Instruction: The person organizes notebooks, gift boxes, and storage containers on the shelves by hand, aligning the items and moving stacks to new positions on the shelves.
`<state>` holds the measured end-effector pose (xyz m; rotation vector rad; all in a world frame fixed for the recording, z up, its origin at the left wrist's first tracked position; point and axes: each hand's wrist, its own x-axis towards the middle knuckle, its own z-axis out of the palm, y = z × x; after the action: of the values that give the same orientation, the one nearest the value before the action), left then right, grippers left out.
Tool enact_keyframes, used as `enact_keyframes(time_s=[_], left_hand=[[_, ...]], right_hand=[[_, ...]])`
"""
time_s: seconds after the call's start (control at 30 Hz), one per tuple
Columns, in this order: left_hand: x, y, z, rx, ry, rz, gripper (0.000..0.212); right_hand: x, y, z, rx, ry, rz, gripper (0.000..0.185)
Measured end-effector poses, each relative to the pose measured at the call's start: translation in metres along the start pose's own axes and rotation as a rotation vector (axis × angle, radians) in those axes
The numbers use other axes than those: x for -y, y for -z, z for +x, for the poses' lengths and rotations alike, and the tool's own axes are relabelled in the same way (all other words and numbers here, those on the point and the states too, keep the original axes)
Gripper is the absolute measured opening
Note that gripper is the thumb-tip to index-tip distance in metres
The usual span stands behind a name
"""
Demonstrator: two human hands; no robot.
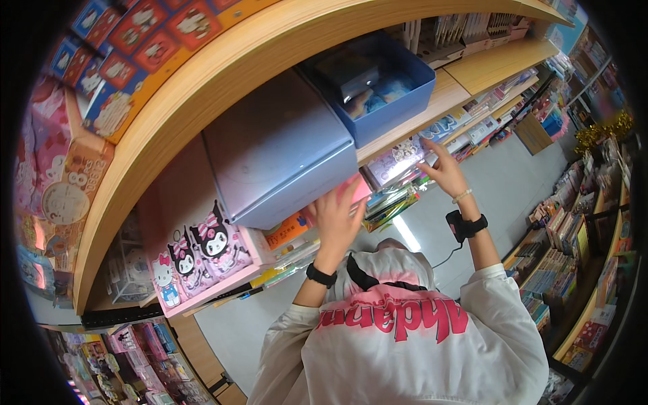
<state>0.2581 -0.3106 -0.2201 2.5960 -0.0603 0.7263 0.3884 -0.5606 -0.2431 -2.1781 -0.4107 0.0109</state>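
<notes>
My left hand (336,217), fingers spread and slightly blurred, is against a pink item (360,190) below the front of a closed blue box (283,152). Whether it grips the item is not clear. To the right, my right hand (445,172) has its fingers apart, with the fingertips at the right end of a shiny purple cartoon-print pack (397,159). An open blue box (395,101) with dark and blue packs inside stands on the shelf above. On the left, a pink box (253,248) shows cartoon figures on its front.
A curved wooden shelf edge (202,96) runs above the boxes. Lower shelf goods (390,207) lie below my hands. Full racks (562,202) stand at the right, and packaged goods (152,359) hang at the lower left. Grey floor (501,182) shows between the shelves.
</notes>
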Motion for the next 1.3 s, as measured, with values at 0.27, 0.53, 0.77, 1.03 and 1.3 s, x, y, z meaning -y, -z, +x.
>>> enact_keyframes(time_s=[0.27, 0.53, 0.77, 1.03, 1.3], left_hand=[[-0.040, -0.044, 0.035, 0.229, 0.000, 0.195, 0.067], [-0.035, -0.072, 0.032, 0.202, 0.061, 0.296, 0.060], [-0.055, -0.074, 0.034, 0.180, 0.099, 0.302, 0.068], [-0.054, -0.091, 0.046, 0.233, 0.183, 0.344, 0.074], [-0.084, -0.078, 0.060, 0.335, 0.214, 0.390, 0.083]], right_hand=[[-0.025, 0.021, 0.037, 0.366, 0.304, -0.004, 0.079], [-0.040, 0.003, 0.040, 0.142, 0.466, -0.253, 0.064], [-0.037, 0.014, 0.039, 0.248, 0.475, -0.324, 0.077], [-0.046, 0.030, 0.060, 0.337, 0.515, -0.384, 0.074], [-0.065, 0.040, 0.047, 0.268, 0.549, -0.016, 0.061]])
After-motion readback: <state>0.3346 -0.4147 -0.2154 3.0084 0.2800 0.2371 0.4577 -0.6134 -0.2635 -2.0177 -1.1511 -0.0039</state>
